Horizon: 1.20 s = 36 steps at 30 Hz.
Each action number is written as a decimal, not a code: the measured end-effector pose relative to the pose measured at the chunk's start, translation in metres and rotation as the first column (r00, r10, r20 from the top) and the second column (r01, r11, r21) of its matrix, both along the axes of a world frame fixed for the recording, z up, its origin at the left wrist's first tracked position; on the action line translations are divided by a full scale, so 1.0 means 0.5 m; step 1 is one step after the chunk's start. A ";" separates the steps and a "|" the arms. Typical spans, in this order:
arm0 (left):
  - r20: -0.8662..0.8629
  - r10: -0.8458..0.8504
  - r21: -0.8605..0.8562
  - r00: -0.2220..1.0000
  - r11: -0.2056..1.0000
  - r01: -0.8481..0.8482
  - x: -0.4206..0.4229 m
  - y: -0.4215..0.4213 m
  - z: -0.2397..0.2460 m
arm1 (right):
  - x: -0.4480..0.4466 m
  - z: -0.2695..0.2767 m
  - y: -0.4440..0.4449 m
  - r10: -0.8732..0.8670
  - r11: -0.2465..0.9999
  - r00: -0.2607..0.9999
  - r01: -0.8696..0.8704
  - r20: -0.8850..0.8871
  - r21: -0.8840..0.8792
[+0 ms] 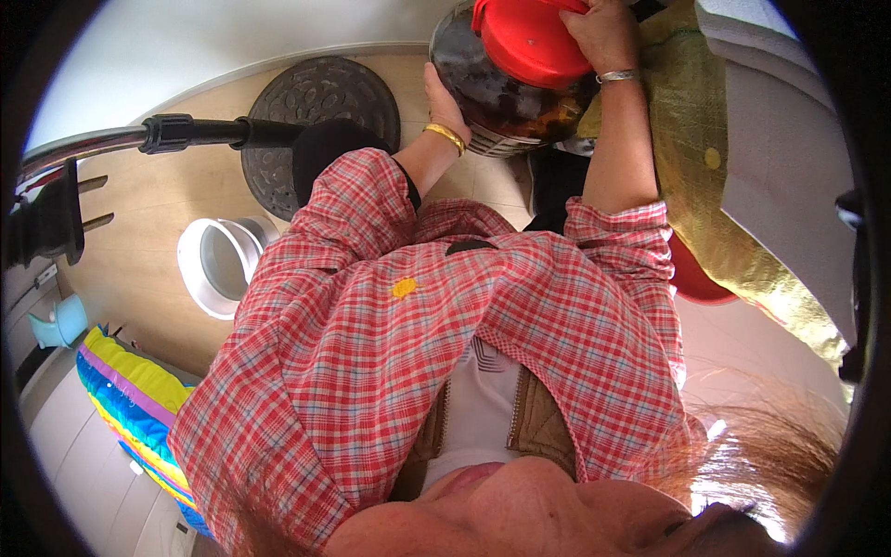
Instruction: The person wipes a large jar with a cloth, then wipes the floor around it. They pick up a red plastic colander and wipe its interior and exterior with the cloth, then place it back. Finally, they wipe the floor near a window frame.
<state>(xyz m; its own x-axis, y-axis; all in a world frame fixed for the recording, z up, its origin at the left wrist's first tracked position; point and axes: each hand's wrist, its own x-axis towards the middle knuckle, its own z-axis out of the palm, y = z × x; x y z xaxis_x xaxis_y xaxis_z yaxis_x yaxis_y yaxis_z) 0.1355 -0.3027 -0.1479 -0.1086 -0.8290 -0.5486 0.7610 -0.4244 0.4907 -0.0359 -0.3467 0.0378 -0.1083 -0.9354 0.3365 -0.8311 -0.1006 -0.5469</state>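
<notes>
A large clear jar point(515, 115) with dark contents and a red lid point(532, 42) is at the top of the head view, partly cut off by the edge. My left hand point(445, 104), below a gold bangle, lies flat against the jar's side with its fingers straight. At the lid's right edge is my right hand point(607, 35), below a silver bracelet, its fingers curled on the red rim. The jar's lower part shows dark and amber pieces behind the wall.
A round dark patterned mat point(278, 174) lies on the wooden floor, left of the jar. Near it stands a white bucket point(209, 306). A yellow woven sack point(689, 125) is at the right, a striped colourful bag point(132, 383) at lower left. A metal pole point(90, 148) crosses the left.
</notes>
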 end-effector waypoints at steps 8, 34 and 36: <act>0.156 -0.092 -0.076 0.983 0.992 0.105 -0.001 -0.025 -0.078 | -0.005 -0.039 0.005 -0.166 0.946 0.930 0.056 -0.327 -0.319; 0.668 -0.131 -0.174 0.733 0.929 0.325 0.024 0.071 0.042 | -0.038 -0.030 -0.106 0.377 0.879 0.910 -0.292 -0.174 0.377; 0.727 -0.068 -0.175 0.683 0.944 0.280 0.005 0.071 0.043 | -0.026 -0.022 -0.128 0.346 0.844 0.926 -0.236 -0.151 0.482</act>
